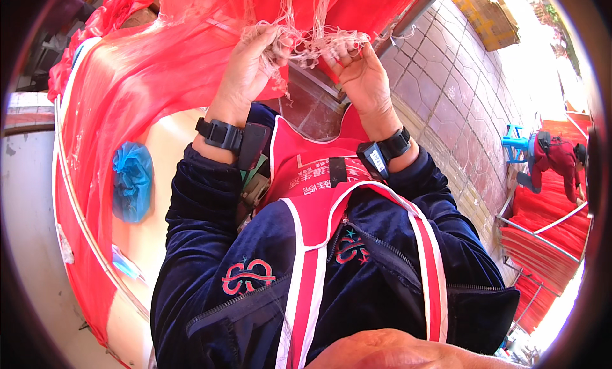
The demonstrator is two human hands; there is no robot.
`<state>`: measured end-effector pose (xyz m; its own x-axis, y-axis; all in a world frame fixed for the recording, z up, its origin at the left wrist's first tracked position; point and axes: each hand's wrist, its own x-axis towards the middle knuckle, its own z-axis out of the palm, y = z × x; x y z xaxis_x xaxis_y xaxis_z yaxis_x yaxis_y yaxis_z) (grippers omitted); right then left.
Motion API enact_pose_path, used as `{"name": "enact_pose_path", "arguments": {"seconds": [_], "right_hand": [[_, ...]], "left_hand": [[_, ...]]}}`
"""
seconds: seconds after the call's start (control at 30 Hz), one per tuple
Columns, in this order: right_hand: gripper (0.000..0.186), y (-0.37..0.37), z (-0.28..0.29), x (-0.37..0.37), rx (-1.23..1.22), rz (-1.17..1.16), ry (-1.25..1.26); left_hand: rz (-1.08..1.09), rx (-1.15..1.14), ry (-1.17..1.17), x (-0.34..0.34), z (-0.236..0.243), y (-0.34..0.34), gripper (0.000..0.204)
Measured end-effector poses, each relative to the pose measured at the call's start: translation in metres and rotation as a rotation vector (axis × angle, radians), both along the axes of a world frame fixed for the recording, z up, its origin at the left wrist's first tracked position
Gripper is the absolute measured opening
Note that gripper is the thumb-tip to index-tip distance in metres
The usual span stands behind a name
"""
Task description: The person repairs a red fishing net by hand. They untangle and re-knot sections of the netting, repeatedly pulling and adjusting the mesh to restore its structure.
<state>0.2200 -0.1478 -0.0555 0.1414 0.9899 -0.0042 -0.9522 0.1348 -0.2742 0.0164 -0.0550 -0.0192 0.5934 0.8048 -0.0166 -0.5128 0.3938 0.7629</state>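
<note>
A tangle of thin off-white cords (309, 47) hangs at the upper middle, with strands running up over bright red sheer netting (217, 15). My left hand (255, 66) grips the left part of the tangle, its thumb raised along the cords. My right hand (357, 72) holds the right part, fingers curled into the strands and thumb near their edge. Some fingertips are hidden among the cords. Both wrists carry black strapped devices. More red netting (127, 82) is draped down the left side.
A blue plastic bag (132, 181) rests on a pale surface at left, beside long white poles. Paving (446, 107) runs along the right, with a cardboard piece (482, 15) at its top. At far right, a person (551, 158) bends over red fabric on metal frames near a blue stool (515, 141).
</note>
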Motion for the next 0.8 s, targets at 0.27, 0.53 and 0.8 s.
{"name": "enact_pose_path", "arguments": {"seconds": [0.27,0.53,0.8], "right_hand": [[0.023,-0.004,0.009,0.008,-0.017,0.094,0.201],[0.021,-0.001,-0.007,0.018,-0.047,0.211,0.141],[0.025,0.005,-0.038,0.034,-0.116,0.124,-0.155]], "left_hand": [[0.05,0.025,-0.117,-0.006,-0.004,0.001,0.011],[0.058,-0.017,-0.224,-0.014,-0.009,0.012,0.008],[0.062,0.037,-0.171,-0.014,-0.006,0.01,0.014]]}}
